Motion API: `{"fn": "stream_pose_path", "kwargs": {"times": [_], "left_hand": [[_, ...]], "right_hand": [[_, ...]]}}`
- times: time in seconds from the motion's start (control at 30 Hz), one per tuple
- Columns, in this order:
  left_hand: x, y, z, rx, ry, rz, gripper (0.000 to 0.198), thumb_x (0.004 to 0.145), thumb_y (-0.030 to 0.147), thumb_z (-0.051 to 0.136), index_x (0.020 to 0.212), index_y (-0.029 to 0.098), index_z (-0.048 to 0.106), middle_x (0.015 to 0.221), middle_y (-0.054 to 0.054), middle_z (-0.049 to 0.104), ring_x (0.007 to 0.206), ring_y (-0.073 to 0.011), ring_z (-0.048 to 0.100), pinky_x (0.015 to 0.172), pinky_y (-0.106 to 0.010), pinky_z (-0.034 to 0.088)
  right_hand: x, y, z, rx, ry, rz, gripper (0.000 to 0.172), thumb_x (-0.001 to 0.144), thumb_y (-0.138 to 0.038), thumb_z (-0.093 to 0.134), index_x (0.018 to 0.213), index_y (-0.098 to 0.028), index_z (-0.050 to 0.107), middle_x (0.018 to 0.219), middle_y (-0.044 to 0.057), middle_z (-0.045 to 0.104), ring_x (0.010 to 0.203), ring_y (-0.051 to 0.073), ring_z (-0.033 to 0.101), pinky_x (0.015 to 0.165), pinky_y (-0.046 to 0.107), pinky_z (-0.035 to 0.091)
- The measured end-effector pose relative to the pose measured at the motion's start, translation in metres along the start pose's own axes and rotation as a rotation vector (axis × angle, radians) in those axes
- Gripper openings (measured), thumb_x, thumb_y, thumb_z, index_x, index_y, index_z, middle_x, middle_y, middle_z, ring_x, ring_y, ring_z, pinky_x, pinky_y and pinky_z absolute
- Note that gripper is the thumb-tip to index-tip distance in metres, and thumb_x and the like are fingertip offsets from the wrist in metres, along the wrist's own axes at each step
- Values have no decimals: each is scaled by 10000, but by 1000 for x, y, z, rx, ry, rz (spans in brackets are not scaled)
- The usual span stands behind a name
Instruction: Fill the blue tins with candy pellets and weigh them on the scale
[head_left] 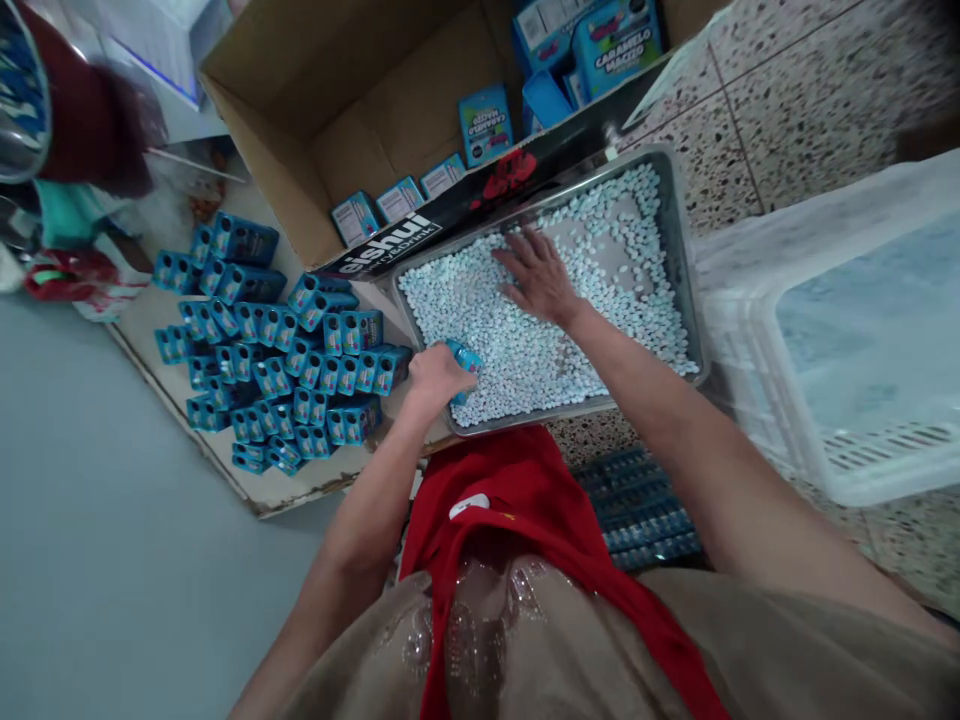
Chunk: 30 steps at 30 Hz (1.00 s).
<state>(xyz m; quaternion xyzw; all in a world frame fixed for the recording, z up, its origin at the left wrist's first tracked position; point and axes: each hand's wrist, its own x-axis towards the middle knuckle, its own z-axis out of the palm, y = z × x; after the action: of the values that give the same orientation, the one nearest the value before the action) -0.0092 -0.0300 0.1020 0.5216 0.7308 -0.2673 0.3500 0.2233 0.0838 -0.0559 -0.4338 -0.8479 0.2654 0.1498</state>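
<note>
Over a metal tray (681,270) of pale blue and white candies (517,370), my left hand (433,380) grips a small blue box (465,358) at the tray's left end, its fingers curled around it, while my right hand (541,280) spreads, fingers apart and grasping nothing I can see, palm down on the candies. The work looks partway along: blue packs (292,350) stand in clustered rows on the desk (315,480) to my left, though whether they are full I cannot tell, and candies cover most of the tray, thinning toward its far right, so plenty appears left to handle. The count: one tray, one box in hand, one cardboard carton (390,100) beyond the tray, and one white plastic crate (757,320) at right. Inside the carton, four blue cartons (486,125) sit toward the left and middle, with at least three more bunched at right. The desk packs run to several dozen, too tightly grouped for an exact figure; the candies are beyond counting.
</note>
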Motion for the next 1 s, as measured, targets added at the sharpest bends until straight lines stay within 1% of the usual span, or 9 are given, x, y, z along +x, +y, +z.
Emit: {"fn": "stream_pose_path", "kwargs": {"times": [0.07,0.2,0.4,0.5,0.57,0.67,0.77,0.9,1.0], "left_hand": [[3,6,-4,57,-29,-25,478,727,388,886,1124,126,838,1157,-242,827,1187,-472,792,1003,-485,649],[13,24,-18,66,-74,-14,584,736,494,912,1177,118,837,1204,-224,825,1219,-445,785,999,-431,646],[25,45,-20,10,10,93,730,712,557,952,1271,124,772,1222,-180,811,1225,-420,767,993,-403,622],[23,39,-7,-113,119,245,771,737,500,951,1364,137,686,1197,-163,805,1203,-418,763,1023,-439,609],[20,30,7,-267,216,403,774,748,434,953,1395,149,639,1245,-160,785,1232,-397,750,1076,-450,595],[18,22,30,-523,390,583,720,748,343,948,1368,199,612,1383,-154,720,1341,-358,692,1182,-480,556],[20,27,47,-641,463,635,665,731,327,966,1296,250,623,1364,-118,700,1357,-329,665,1189,-487,558],[28,39,52,-714,506,660,679,732,289,978,1312,205,637,1324,-103,689,1303,-310,670,1152,-458,572],[33,39,48,-735,521,702,711,724,254,986,1342,192,639,1344,-89,693,1304,-290,666,1160,-432,560]], "right_hand": [[-3,-9,12,61,-30,-66,719,1177,-689,306,1601,-202,622,1727,138,492,1672,355,307,1392,583,184],[-13,-46,35,312,9,-72,656,1146,-665,338,1323,-217,784,1475,166,696,1420,346,602,1288,588,382],[-17,-88,42,989,278,470,575,976,-765,563,909,-250,808,1070,87,802,1136,321,718,1112,486,543],[-17,-87,24,1225,350,672,582,890,-801,620,855,-238,763,943,61,778,1001,292,741,1010,443,599],[-21,-86,5,1280,390,701,607,917,-816,561,873,-235,729,929,73,770,947,283,751,938,443,629],[-31,-95,-30,1276,438,624,609,966,-795,487,957,-229,711,1031,113,782,974,304,773,889,480,655],[-37,-116,-60,1226,498,595,608,983,-777,438,994,-227,698,1172,146,776,1018,322,781,889,513,663],[-38,-141,-82,1111,545,549,628,1006,-787,314,956,-248,632,1139,143,749,988,311,767,892,511,649],[-35,-146,-87,1033,562,463,618,1038,-770,259,957,-253,588,1168,143,722,1014,308,736,929,505,626]]}}
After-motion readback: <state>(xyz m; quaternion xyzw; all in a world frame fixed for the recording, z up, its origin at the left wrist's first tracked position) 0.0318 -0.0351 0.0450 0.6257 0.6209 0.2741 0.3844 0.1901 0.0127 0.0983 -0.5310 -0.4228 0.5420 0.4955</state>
